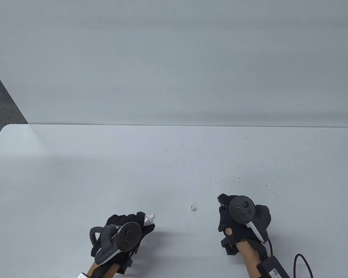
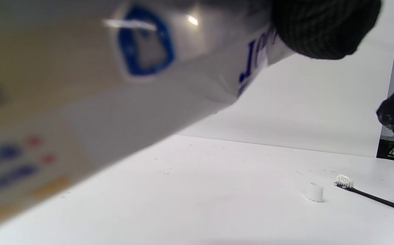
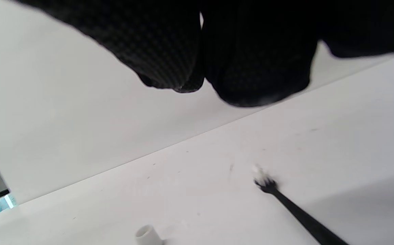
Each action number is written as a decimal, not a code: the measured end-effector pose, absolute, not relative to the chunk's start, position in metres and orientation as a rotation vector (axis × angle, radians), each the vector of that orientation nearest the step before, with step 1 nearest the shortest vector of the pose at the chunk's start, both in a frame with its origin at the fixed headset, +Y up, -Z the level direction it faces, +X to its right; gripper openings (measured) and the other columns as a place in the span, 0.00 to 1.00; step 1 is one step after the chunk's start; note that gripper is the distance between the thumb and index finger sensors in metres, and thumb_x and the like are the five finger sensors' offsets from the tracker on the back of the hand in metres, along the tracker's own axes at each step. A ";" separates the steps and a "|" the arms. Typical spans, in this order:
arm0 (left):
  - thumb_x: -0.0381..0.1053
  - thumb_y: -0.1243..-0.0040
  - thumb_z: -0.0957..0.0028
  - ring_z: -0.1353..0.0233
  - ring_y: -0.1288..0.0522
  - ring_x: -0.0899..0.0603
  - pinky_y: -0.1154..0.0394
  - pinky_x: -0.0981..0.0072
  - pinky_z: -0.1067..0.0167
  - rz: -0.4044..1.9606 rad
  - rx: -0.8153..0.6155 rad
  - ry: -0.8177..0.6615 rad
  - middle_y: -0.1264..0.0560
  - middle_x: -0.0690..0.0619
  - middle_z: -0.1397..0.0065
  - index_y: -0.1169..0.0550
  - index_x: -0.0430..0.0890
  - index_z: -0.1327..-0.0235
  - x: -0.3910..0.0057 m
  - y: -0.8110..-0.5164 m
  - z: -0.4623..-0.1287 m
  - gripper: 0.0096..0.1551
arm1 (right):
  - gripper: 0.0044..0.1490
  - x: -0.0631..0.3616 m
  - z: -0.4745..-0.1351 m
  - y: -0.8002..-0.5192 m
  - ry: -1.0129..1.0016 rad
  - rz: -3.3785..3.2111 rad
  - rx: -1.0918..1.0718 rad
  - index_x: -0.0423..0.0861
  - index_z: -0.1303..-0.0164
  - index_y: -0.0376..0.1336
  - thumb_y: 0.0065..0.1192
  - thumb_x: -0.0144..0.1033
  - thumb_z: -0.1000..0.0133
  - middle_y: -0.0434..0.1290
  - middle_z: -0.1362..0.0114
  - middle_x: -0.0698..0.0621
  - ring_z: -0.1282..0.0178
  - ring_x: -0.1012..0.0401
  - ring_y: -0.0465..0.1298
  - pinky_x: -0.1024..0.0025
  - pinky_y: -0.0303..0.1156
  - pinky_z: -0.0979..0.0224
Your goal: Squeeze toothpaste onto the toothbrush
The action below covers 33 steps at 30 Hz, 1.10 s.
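Note:
My left hand [image 1: 134,224] grips a white toothpaste tube [image 1: 148,220] with blue print, its open nozzle pointing up and right. The tube fills the left wrist view [image 2: 122,102], with a gloved finger [image 2: 322,27] on it. The small white cap [image 1: 193,208] stands on the table between my hands. A toothbrush with a black handle and white bristles [image 2: 344,181] lies on the table just right of the cap; it also shows in the right wrist view [image 3: 268,185]. My right hand [image 1: 226,210] hovers over it, fingers [image 3: 251,61] above the brush, holding nothing. In the table view the hand hides the brush.
The white table [image 1: 104,173] has small dark specks on it. A pale wall panel [image 1: 174,58] stands along its far edge. A black cable and box [image 1: 278,268] trail from my right wrist at the bottom right.

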<state>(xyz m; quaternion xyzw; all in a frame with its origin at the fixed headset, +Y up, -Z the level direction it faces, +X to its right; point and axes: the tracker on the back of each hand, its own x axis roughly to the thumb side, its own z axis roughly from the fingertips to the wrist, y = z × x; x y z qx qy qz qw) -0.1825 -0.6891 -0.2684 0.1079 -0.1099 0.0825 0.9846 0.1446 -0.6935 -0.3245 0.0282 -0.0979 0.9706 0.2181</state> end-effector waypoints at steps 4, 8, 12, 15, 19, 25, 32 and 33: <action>0.71 0.37 0.65 0.55 0.15 0.33 0.22 0.41 0.50 0.172 0.224 -0.222 0.15 0.45 0.48 0.19 0.46 0.46 -0.184 -0.687 -0.268 0.41 | 0.25 0.101 -0.342 -0.697 -0.110 2.788 0.295 0.45 0.50 0.76 0.73 0.26 0.59 0.78 0.40 0.40 0.67 0.53 0.83 0.53 0.81 0.69; 0.71 0.37 0.65 0.55 0.15 0.33 0.22 0.41 0.50 0.190 0.237 -0.225 0.15 0.45 0.48 0.19 0.46 0.46 -0.185 -0.683 -0.266 0.41 | 0.27 0.064 -0.358 -0.715 -0.018 2.922 0.386 0.45 0.48 0.75 0.74 0.27 0.60 0.78 0.40 0.40 0.67 0.53 0.83 0.53 0.81 0.68; 0.71 0.37 0.65 0.55 0.15 0.33 0.22 0.41 0.50 0.199 0.243 -0.229 0.15 0.45 0.48 0.19 0.46 0.46 -0.185 -0.681 -0.265 0.41 | 0.29 0.040 -0.368 -0.735 0.051 3.064 0.431 0.44 0.46 0.74 0.75 0.29 0.60 0.78 0.39 0.40 0.66 0.53 0.83 0.52 0.81 0.67; 0.71 0.36 0.65 0.55 0.15 0.33 0.22 0.41 0.50 0.204 0.245 -0.232 0.15 0.45 0.48 0.19 0.45 0.46 -0.185 -0.681 -0.265 0.41 | 0.29 0.030 -0.374 -0.749 0.079 3.150 0.441 0.45 0.47 0.74 0.76 0.30 0.60 0.78 0.40 0.41 0.66 0.53 0.83 0.52 0.81 0.67; 0.71 0.37 0.65 0.55 0.15 0.33 0.22 0.41 0.50 0.209 0.250 -0.236 0.15 0.46 0.48 0.19 0.46 0.46 -0.185 -0.682 -0.265 0.41 | 0.26 0.025 -0.376 -0.759 0.044 3.201 0.427 0.45 0.51 0.76 0.76 0.28 0.61 0.79 0.43 0.42 0.67 0.54 0.83 0.53 0.81 0.68; 0.71 0.36 0.65 0.55 0.15 0.33 0.22 0.41 0.50 0.209 0.254 -0.242 0.15 0.45 0.48 0.19 0.46 0.46 -0.185 -0.682 -0.264 0.41 | 0.24 0.027 -0.369 -0.747 -0.086 3.160 0.428 0.45 0.53 0.76 0.75 0.28 0.61 0.80 0.46 0.41 0.68 0.55 0.84 0.54 0.82 0.70; 0.71 0.37 0.65 0.55 0.15 0.33 0.21 0.41 0.51 0.222 0.247 -0.281 0.15 0.45 0.48 0.19 0.45 0.46 -0.179 -0.686 -0.262 0.41 | 0.25 0.063 -0.315 -0.688 -0.370 2.453 0.517 0.43 0.51 0.75 0.74 0.27 0.60 0.79 0.44 0.41 0.67 0.54 0.83 0.54 0.82 0.69; 0.71 0.36 0.65 0.55 0.15 0.32 0.21 0.41 0.51 0.224 0.249 -0.295 0.15 0.45 0.48 0.19 0.45 0.46 -0.178 -0.686 -0.262 0.41 | 0.25 0.069 -0.307 -0.684 -0.366 2.333 0.520 0.43 0.51 0.75 0.74 0.27 0.60 0.78 0.44 0.40 0.67 0.54 0.83 0.54 0.81 0.68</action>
